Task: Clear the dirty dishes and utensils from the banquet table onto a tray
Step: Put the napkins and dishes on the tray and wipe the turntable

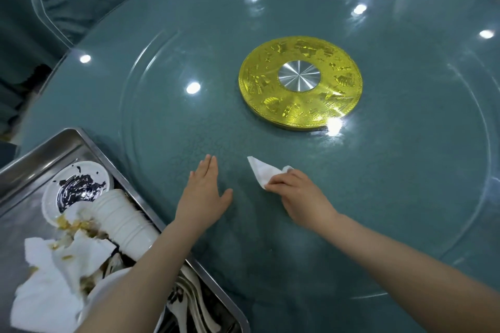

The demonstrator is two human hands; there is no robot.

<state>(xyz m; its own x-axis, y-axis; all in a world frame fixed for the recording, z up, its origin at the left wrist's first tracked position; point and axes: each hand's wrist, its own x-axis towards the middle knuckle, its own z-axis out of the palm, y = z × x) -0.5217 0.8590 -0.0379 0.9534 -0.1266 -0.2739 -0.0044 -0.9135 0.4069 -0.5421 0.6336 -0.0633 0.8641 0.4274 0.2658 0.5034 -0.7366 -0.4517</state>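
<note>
Wiping now, by the look of it: my right hand [295, 192] pinches a crumpled white napkin [263, 171] against the glass of the table [378, 197], lower centre of the frame. Napkin's free corner points toward the upper left; its long axis runs from that corner down to the fingers.

Left hand [205, 192] lies flat on the table just left of the napkin, fingers straight and together, thumb spread, holding nothing. Small gap of bare glass between the two hands. Both forearms come in from the bottom edge, the left one crossing over the tray's near corner.

Tray [89, 140], steel, sits lower left, well loaded: a white plate smeared with dark sauce [77, 189], a stack of white cups lying on its side [124, 222], soiled napkins [54, 265] with food scraps, and what may be utensils under my left arm, hard to tell.

Gold turntable hub [300, 81] right of centre; I see no dishes on the visible table.

Judgement: task nearly done. The napkin is the last loose item in view. The tray lies to the left of it, past the left hand, so the left hand is nearer the tray, but the right already has the napkin and would need to cross leftward.
</note>
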